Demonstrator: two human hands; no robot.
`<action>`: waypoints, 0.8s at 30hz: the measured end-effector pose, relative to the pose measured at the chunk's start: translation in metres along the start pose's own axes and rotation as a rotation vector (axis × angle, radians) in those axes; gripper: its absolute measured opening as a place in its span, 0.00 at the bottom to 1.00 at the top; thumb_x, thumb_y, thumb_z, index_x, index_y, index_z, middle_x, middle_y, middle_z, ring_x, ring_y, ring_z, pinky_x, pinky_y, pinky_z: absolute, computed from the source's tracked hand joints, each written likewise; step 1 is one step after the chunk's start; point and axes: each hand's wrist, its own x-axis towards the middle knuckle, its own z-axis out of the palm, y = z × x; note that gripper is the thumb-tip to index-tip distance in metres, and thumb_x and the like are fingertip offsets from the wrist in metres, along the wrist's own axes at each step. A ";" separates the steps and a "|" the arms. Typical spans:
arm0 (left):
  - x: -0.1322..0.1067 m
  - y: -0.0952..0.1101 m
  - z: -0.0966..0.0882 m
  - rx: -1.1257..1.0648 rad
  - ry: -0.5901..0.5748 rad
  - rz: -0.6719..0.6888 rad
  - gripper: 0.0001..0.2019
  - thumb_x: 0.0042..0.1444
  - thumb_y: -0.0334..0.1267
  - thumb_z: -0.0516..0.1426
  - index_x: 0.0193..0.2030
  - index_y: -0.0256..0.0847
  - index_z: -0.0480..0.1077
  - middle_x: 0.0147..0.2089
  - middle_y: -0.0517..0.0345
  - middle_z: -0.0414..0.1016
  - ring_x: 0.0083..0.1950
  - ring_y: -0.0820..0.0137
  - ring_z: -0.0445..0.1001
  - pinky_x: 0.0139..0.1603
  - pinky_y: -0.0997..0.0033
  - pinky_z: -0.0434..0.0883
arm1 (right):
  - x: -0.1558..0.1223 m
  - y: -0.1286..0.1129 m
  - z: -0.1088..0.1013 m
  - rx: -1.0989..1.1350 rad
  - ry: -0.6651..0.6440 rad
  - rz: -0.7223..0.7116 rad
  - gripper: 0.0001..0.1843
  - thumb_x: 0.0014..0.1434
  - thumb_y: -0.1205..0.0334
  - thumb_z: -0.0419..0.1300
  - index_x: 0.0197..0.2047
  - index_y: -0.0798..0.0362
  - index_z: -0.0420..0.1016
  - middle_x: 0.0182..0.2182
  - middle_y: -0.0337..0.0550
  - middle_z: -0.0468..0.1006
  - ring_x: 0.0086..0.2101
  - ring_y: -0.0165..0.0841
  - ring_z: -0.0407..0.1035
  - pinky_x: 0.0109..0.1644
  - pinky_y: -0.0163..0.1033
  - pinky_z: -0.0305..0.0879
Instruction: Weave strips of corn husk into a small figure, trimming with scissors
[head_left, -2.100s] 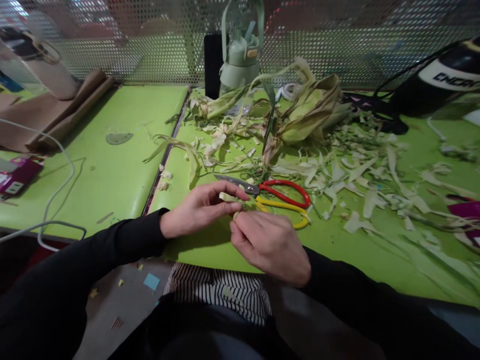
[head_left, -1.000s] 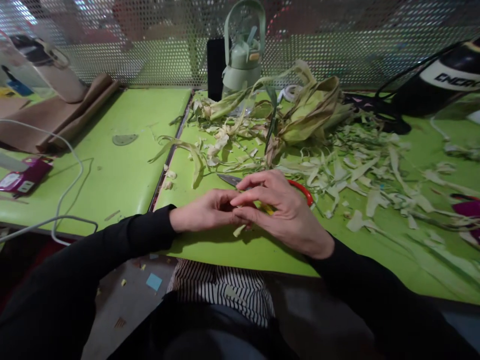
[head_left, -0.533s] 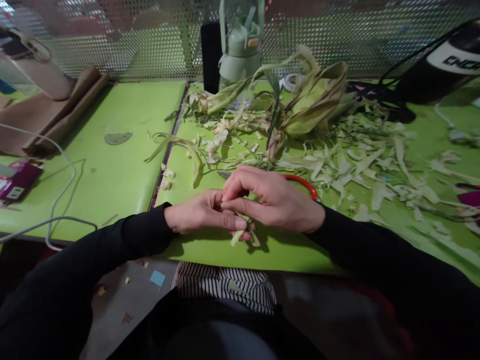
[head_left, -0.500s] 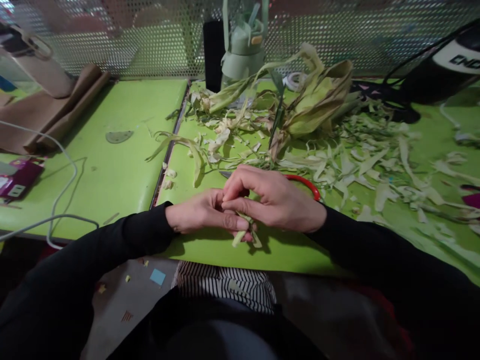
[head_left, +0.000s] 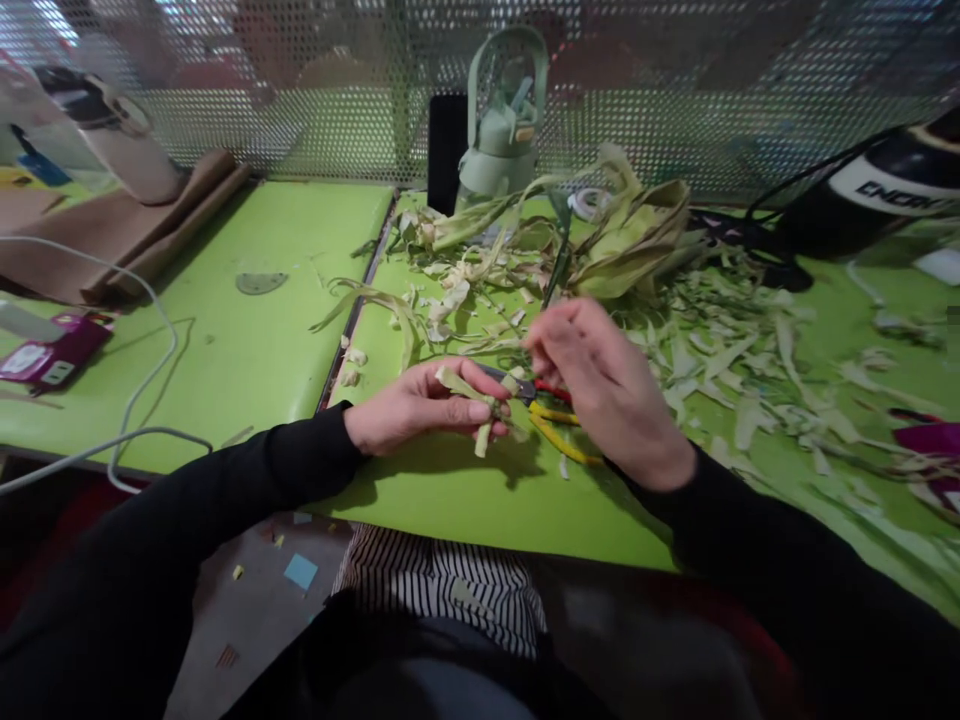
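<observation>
My left hand (head_left: 427,408) pinches a small bundle of pale green corn husk strips (head_left: 491,408) between thumb and fingers. The strips stick out in several directions from a knot-like middle. Up and to the right of the bundle, apart from it, is my right hand (head_left: 600,390), fingers curled into a pinch. What it holds, if anything, is too small to make out. Beneath and beside the right hand lie yellow-handled pliers (head_left: 561,440) and a red-handled tool (head_left: 551,388), both partly hidden by the hand.
Corn husks (head_left: 630,240) and many shredded scraps (head_left: 720,380) cover the back and right of the green table (head_left: 420,500). Behind stand a green bottle (head_left: 499,150) and a dark phone-like slab (head_left: 444,150). A white cable (head_left: 161,370) loops at left; a black bottle (head_left: 885,190) lies at right.
My right hand has moved away from the left, up and to the right. The husk bundle in my left hand now shows more fully, and the yellow handles have come into sight.
</observation>
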 end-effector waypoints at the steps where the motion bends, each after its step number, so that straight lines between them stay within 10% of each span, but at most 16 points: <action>1: 0.000 0.000 0.001 -0.004 0.014 0.030 0.11 0.50 0.36 0.69 0.39 0.37 0.75 0.34 0.59 0.81 0.38 0.73 0.81 0.42 0.74 0.75 | -0.008 0.000 -0.004 -0.037 -0.054 0.038 0.22 0.69 0.44 0.46 0.33 0.51 0.67 0.24 0.37 0.66 0.24 0.29 0.60 0.25 0.36 0.56; 4: 0.001 -0.002 0.004 0.045 0.053 0.076 0.12 0.49 0.37 0.69 0.39 0.37 0.75 0.35 0.58 0.80 0.36 0.74 0.80 0.42 0.72 0.75 | -0.027 0.003 -0.006 -0.089 -0.292 0.010 0.25 0.69 0.43 0.47 0.28 0.52 0.67 0.22 0.37 0.66 0.23 0.29 0.60 0.25 0.36 0.55; 16: -0.009 -0.001 0.012 0.090 0.102 0.071 0.09 0.51 0.35 0.68 0.38 0.36 0.75 0.32 0.58 0.79 0.33 0.75 0.78 0.40 0.74 0.73 | -0.032 0.009 0.001 -0.035 -0.301 -0.217 0.15 0.69 0.61 0.52 0.30 0.52 0.70 0.23 0.36 0.68 0.25 0.27 0.63 0.30 0.33 0.59; 24: -0.003 -0.005 0.006 -0.002 0.063 -0.028 0.10 0.51 0.35 0.67 0.39 0.36 0.74 0.31 0.57 0.79 0.34 0.72 0.79 0.41 0.72 0.73 | -0.033 0.013 0.004 0.047 -0.222 0.071 0.20 0.69 0.46 0.47 0.34 0.51 0.67 0.25 0.36 0.65 0.24 0.28 0.59 0.27 0.35 0.56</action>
